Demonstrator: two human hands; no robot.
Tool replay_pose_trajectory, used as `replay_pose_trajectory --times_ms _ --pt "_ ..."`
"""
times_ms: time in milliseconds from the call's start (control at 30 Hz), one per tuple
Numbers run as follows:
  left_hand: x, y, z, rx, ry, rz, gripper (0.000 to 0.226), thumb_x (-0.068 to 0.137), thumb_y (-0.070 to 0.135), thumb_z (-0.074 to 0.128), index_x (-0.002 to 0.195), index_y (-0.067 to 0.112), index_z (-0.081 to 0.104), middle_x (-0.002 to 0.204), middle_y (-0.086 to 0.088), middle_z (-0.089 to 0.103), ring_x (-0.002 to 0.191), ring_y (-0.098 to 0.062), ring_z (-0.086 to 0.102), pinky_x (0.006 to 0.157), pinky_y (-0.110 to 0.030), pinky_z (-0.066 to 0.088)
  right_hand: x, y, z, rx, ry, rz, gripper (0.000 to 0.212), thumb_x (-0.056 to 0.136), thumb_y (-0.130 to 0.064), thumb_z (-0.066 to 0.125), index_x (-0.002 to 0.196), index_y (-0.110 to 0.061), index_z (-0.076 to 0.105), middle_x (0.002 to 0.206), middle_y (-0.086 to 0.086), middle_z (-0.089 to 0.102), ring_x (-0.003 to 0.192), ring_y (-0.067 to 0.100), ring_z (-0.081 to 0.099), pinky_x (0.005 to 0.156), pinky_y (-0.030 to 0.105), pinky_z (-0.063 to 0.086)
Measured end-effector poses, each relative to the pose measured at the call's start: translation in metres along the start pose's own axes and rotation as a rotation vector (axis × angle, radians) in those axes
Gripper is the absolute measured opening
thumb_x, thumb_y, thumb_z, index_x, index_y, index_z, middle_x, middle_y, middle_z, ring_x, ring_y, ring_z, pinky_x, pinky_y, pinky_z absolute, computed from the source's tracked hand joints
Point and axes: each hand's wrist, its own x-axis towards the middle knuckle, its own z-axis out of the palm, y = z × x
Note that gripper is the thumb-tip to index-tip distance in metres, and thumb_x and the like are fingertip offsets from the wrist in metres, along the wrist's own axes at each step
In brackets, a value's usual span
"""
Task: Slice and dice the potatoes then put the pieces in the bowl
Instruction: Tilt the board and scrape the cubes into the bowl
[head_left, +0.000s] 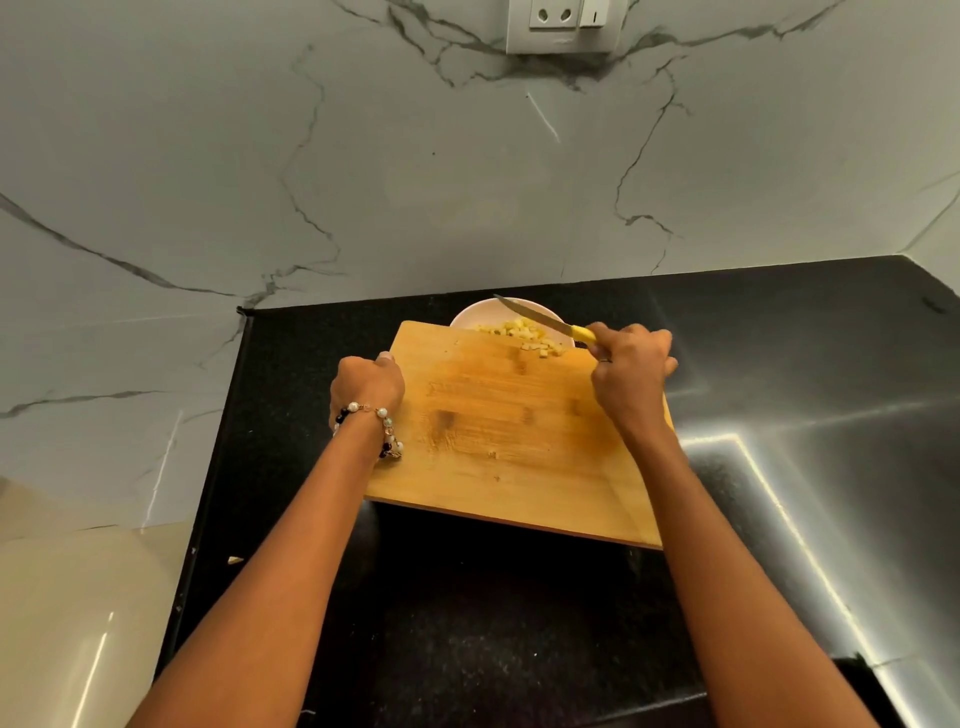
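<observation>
A wooden cutting board (509, 431) is lifted off the black counter and tilted, its far edge over a white bowl (470, 317). My left hand (366, 387) grips the board's left edge. My right hand (631, 371) holds a yellow-handled knife (545, 323), its blade reaching left over the far edge of the board. Small diced potato pieces (524, 335) lie at the board's far edge and in the bowl. Most of the bowl is hidden behind the board.
The black stone counter (805, 364) runs to a marble wall behind. A wall socket (563, 23) sits high on the wall. A small scrap (235, 559) lies at the counter's left edge, beside a beige surface (78, 597).
</observation>
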Motion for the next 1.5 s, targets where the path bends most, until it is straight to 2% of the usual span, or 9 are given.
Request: replay_pose_trajectory --times_ms 167,300,567,733,967,1067,1200,1333,1500 --pt "0.009 -0.008 -0.010 -0.015 0.022 -0.024 0.034 0.094 0.038 0.050 0.107 0.009 0.060 0.088 -0.005 0.056 0.079 -0.022 0.054 0.070 -0.034 0.041 -0.022 0.037 -0.020 0.000 -0.098 -0.145 0.026 0.093 -0.015 0.058 0.117 -0.015 0.067 0.095 0.007 0.058 0.094 0.026 0.040 0.077 0.050 0.043" --pt "0.011 -0.013 -0.018 -0.035 0.037 -0.047 0.033 0.093 0.037 0.051 0.106 0.008 0.061 0.088 -0.005 0.057 0.079 -0.021 0.054 0.071 -0.034 0.042 -0.015 0.038 -0.006 -0.047 -0.100 -0.124 0.030 0.096 -0.013 0.052 0.123 -0.016 0.063 0.100 0.009 0.056 0.099 0.027 0.037 0.080 0.039 0.031" --pt "0.010 -0.024 -0.030 -0.054 0.076 -0.043 0.030 0.092 0.038 0.051 0.086 0.011 0.062 0.082 -0.005 0.062 0.075 -0.022 0.059 0.082 -0.040 0.051 0.007 0.013 0.016 -0.022 -0.041 -0.098 0.030 0.095 -0.012 0.053 0.124 -0.016 0.063 0.097 0.009 0.055 0.100 0.029 0.037 0.079 0.040 0.029" --pt "0.011 -0.024 -0.032 -0.065 0.079 -0.047 0.030 0.092 0.037 0.051 0.089 0.009 0.063 0.080 -0.005 0.060 0.075 -0.022 0.059 0.077 -0.037 0.050 -0.013 0.008 0.020 0.000 -0.050 -0.264 0.029 0.094 -0.009 0.054 0.122 -0.011 0.064 0.096 0.009 0.056 0.097 0.029 0.038 0.074 0.037 0.026" --pt "0.004 -0.026 -0.031 -0.058 0.089 -0.023 0.031 0.094 0.035 0.051 0.075 0.012 0.057 0.068 -0.002 0.054 0.059 -0.016 0.050 0.066 -0.031 0.044 -0.004 0.017 0.017 -0.027 0.081 -0.020 0.025 0.095 -0.009 0.049 0.112 -0.013 0.068 0.088 0.011 0.055 0.095 0.030 0.040 0.075 0.039 0.029" --pt "0.000 -0.036 -0.036 -0.099 0.110 -0.033 0.034 0.093 0.033 0.051 0.067 0.013 0.053 0.067 -0.003 0.053 0.058 -0.016 0.049 0.064 -0.031 0.043 -0.015 0.022 0.012 0.026 0.083 -0.028 0.026 0.096 -0.011 0.047 0.111 -0.013 0.067 0.088 0.012 0.058 0.094 0.031 0.045 0.079 0.039 0.031" --pt "-0.012 -0.062 -0.050 -0.116 0.157 -0.003 0.041 0.093 0.031 0.049 0.057 0.011 0.050 0.060 -0.004 0.052 0.055 -0.018 0.048 0.055 -0.028 0.036 -0.033 0.026 0.007 0.066 0.170 -0.135 0.031 0.092 -0.015 0.041 0.109 -0.011 0.068 0.070 0.011 0.058 0.069 0.028 0.053 0.073 0.042 0.044" --pt "-0.028 -0.104 -0.065 -0.106 0.202 0.015 0.044 0.093 0.030 0.049 0.056 0.006 0.051 0.057 -0.008 0.051 0.053 -0.023 0.046 0.052 -0.028 0.034 -0.053 0.027 0.008 0.009 0.231 -0.243 0.026 0.089 -0.008 0.053 0.110 -0.008 0.068 0.076 0.015 0.062 0.064 0.030 0.054 0.062 0.038 0.042" --pt "-0.049 -0.146 -0.074 -0.081 0.243 -0.018 0.045 0.094 0.028 0.048 0.055 0.006 0.050 0.053 -0.008 0.047 0.051 -0.023 0.043 0.050 -0.026 0.030 -0.077 0.031 0.021 -0.021 0.283 -0.218 0.027 0.085 -0.001 0.062 0.110 -0.008 0.069 0.081 0.014 0.064 0.071 0.033 0.054 0.062 0.034 0.028"
